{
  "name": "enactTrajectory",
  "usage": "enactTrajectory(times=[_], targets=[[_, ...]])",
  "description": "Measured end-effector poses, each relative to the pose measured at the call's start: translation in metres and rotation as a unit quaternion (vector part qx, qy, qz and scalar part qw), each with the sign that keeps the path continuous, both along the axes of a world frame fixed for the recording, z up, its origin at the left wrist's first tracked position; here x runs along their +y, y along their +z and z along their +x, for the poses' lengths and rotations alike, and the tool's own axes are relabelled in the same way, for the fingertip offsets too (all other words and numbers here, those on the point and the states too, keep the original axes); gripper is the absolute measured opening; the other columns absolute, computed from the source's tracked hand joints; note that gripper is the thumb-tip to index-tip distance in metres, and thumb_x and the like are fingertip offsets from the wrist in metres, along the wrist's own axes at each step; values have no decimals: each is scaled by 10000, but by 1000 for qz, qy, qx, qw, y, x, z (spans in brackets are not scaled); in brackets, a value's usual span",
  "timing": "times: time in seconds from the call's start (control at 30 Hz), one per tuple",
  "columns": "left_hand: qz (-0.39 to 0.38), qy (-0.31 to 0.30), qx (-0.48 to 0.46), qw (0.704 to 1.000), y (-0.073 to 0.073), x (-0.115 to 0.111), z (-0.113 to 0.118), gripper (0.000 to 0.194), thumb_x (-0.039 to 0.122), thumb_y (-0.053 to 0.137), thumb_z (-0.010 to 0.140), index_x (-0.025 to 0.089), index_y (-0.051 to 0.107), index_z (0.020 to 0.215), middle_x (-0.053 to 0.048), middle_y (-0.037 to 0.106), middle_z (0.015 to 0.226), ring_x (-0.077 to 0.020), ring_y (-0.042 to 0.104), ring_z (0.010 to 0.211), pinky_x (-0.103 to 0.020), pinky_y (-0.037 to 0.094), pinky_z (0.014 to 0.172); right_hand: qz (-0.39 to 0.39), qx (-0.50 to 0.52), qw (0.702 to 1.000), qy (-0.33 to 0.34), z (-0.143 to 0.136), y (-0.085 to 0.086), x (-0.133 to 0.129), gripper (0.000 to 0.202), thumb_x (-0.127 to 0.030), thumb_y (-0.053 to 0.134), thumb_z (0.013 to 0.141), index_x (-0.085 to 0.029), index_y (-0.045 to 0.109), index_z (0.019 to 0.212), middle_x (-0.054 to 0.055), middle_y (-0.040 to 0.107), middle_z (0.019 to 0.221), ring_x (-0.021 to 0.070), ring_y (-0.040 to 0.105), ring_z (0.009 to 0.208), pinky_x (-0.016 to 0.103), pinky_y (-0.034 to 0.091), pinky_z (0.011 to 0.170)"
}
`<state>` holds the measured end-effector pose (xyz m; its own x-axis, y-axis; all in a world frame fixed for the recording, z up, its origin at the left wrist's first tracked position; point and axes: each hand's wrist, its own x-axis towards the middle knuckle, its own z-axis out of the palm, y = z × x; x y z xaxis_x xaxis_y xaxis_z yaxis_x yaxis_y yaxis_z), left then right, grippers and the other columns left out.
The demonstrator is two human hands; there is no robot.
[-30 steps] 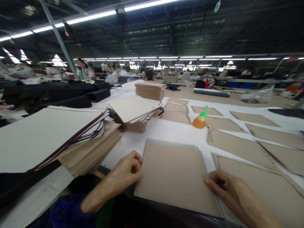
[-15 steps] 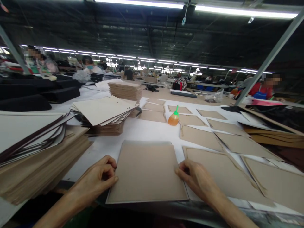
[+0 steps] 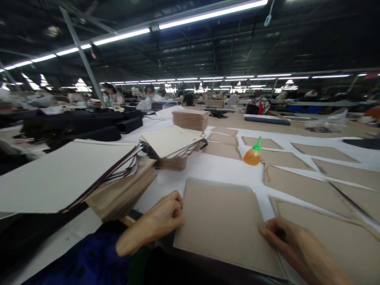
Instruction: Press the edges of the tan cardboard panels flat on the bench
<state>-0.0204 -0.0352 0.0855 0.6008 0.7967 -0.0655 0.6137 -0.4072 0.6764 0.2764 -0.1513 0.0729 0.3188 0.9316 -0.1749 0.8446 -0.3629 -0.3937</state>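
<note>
A tan cardboard panel lies in front of me at the table's near edge. My left hand is closed at its left edge, fingers curled and thumb against the side. My right hand pinches the right edge between thumb and fingers. Beyond the panel stands a squeeze bottle with amber liquid and a green nozzle, leaning slightly. To the right, more tan panels lie spread in rows, several with a glossy line along their borders.
On the left rises a stack of boards topped with pale sheets. Behind it are a second pile with cream sheets and a neat cardboard stack. Dark folded material lies farther left. People sit in the background.
My view has turned left, so the panel, bottle and stacks sit farther right in the picture. Both hands stay at the panel's sides; the left fingers look more tightly curled.
</note>
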Motion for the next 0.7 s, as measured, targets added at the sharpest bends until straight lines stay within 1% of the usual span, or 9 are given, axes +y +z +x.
enactTrajectory(times=[0.07,0.17,0.3,0.4,0.5,0.57,0.63,0.67,0.7], targets=[[8,-5,17,1000,3,1,0,175,182,536,634,207,405,521,-7,512,873,-145,502,794,-290,361,701,-16,9,1000,2,1,0,2,467,-647,258,694,-264,525,692,58,664,745,250,601,734,394,394,700],[12,-12,23,1000,3,2,0,186,173,540,621,206,393,511,-5,506,867,-144,492,783,-290,353,688,-25,17,1000,4,2,1,2,460,-648,256,690,-267,514,680,62,659,726,254,601,718,400,396,696],[21,-15,10,1000,1,0,1,176,189,515,655,211,394,529,-9,505,869,-150,500,792,-296,354,696,16,4,1000,15,0,2,-3,364,-555,318,759,-251,510,698,55,652,725,241,591,718,377,378,684],[25,-24,40,999,0,-1,2,178,202,479,696,218,380,549,-24,498,877,-166,503,801,-322,358,729,35,-10,999,13,-1,3,-5,299,-479,351,793,-240,500,695,52,643,731,231,575,725,358,358,669],[39,-34,61,997,-1,-5,4,201,187,431,742,234,317,584,-36,482,890,-183,500,835,-345,372,769,36,-12,999,5,-2,3,-5,272,-440,364,812,-234,498,694,46,638,727,222,566,714,346,347,656],[62,-26,67,995,-1,-9,5,172,165,413,760,241,312,643,-38,476,889,-195,500,867,-358,395,794,38,-11,999,4,-2,2,-5,264,-428,371,821,-231,504,706,43,640,730,218,569,715,341,347,654],[78,-11,68,995,-2,-13,6,108,118,401,752,222,402,780,-58,500,973,-206,512,915,-373,431,819,42,-12,999,9,-1,-1,-4,263,-423,370,829,-230,505,711,39,642,732,215,573,715,338,350,653],[84,-10,70,994,-3,-14,6,217,85,399,734,207,451,905,-82,509,1082,-215,518,967,-384,450,843,41,-14,999,12,0,-3,-4,267,-425,367,832,-230,505,713,38,642,732,214,576,714,337,351,651],[89,-20,78,993,-5,-15,7,383,52,402,710,210,473,1052,-99,489,1222,-232,512,1051,-400,461,884,38,-15,999,13,1,-5,-4,274,-429,363,835,-231,505,712,36,642,729,214,577,708,337,351,648]])
